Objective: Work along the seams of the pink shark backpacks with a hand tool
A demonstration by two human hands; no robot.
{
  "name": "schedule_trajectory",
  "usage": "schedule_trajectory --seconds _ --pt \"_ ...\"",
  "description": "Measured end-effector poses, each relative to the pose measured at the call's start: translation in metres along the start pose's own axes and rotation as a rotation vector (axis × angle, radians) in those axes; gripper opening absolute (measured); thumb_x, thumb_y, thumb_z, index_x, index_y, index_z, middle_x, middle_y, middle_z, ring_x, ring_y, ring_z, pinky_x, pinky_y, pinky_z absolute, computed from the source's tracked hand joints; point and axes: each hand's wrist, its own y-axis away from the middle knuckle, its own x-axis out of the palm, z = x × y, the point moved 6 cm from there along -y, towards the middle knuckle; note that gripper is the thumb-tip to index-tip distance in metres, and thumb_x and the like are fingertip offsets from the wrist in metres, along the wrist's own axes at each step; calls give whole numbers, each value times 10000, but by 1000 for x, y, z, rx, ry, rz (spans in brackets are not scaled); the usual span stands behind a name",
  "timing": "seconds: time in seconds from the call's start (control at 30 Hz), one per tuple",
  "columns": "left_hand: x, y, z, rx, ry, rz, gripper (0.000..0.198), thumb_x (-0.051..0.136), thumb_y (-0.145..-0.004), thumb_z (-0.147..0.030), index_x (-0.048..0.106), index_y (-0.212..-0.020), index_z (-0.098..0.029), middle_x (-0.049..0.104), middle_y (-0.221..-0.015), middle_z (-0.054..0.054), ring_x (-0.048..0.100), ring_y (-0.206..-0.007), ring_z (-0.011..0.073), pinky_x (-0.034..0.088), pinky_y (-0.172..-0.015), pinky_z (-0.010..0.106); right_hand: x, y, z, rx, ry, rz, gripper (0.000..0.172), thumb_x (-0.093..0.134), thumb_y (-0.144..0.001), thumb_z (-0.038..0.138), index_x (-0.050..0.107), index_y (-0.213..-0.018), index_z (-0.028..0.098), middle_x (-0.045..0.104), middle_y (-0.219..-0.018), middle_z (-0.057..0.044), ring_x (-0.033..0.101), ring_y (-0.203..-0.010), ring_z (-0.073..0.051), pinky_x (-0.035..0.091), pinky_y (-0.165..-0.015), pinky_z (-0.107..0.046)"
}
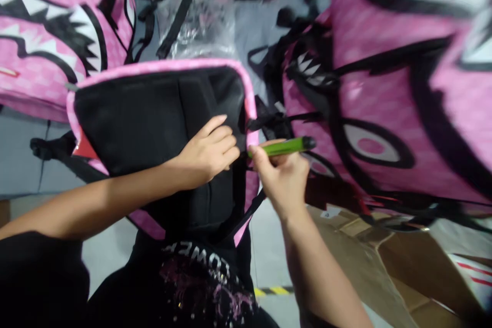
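A backpack with a black back panel and pink edging [142, 123] lies in front of me, reaching from the table over my lap. My left hand [211, 151] rests on the black panel near its right edge, fingers curled in; what they grip, if anything, is hidden. Between the thumb and fingers of my right hand [282, 174] is a green tool with a black end [286, 147], shaped like a pen or small cutter. Its tip meets the pink edging on the bag's right side. A red tag [85, 146] shows at the bag's left edge.
Pink backpacks with shark-mouth prints stand at the left [46, 46] and right [376, 97]. Clear plastic wrap [203, 23] lies on the grey table [253, 25] behind the bag. Below right is an open cardboard box [357, 251]. Yellow-black tape [273, 291] marks the floor.
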Motion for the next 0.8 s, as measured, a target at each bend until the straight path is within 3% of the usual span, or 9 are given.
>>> schedule_trajectory --seconds 0.07,0.17,0.3,0.43,0.5,0.6,0.7,0.8 --pt "-6 -6 2 20 -12 49 182 692 -854 -327 599 -834 -171 632 -832 29 598 -916 220 424 -1058 454 -3 2 5 -42 5 5 242 649 -881 352 650 -713 179 659 -608 -9 611 -506 -147 437 -488 -248" --pt "-11 -18 17 15 -70 213 315 799 -746 -419 614 -773 -166 653 -744 31 622 -771 210 462 -820 382 -12 9 6 -59 24 -35 259 621 -904 351 645 -719 171 653 -591 -7 609 -482 -142 454 -483 -239" --pt "-37 -30 33 -50 -119 416 342 833 -694 -460 664 -729 -165 708 -699 58 672 -746 229 400 -743 356 -19 31 17 -129 -195 -97 184 614 -927 291 675 -1067 187 750 -932 -56 726 -788 -179 580 -693 -277" --pt "-103 -21 11 -168 -4 390 256 781 -771 -403 654 -750 -181 722 -772 31 676 -793 216 376 -750 340 -24 58 69 -517 -218 -207 431 576 -931 122 570 -1332 279 728 -1140 -51 694 -1032 -189 557 -921 -371" --pt "-143 -11 -7 -255 4 344 237 741 -807 -391 636 -746 -187 709 -762 21 660 -763 219 367 -736 341 -35 69 104 -731 -190 -283 489 576 -921 85 539 -1364 289 719 -1154 -56 676 -1056 -195 539 -933 -397" --pt "-187 8 -32 -385 33 254 202 699 -824 -329 599 -704 -201 670 -701 -5 618 -695 204 348 -683 319 -50 80 150 -934 -85 -264 489 584 -928 103 520 -1382 272 720 -1124 -62 666 -1024 -198 532 -906 -400" --pt "-190 28 -43 -470 107 181 162 673 -821 -272 593 -697 -207 657 -700 -18 595 -682 181 342 -651 294 -53 89 168 -1036 24 -137 408 605 -935 152 553 -1329 246 720 -1114 -58 650 -1013 -199 520 -894 -388" --pt "-155 46 -39 -465 274 236 111 662 -846 -282 639 -768 -207 696 -787 -15 630 -744 169 388 -663 274 -39 91 146 -1020 66 -14 259 589 -953 187 601 -1208 235 725 -990 -37 647 -911 -185 515 -805 -358"
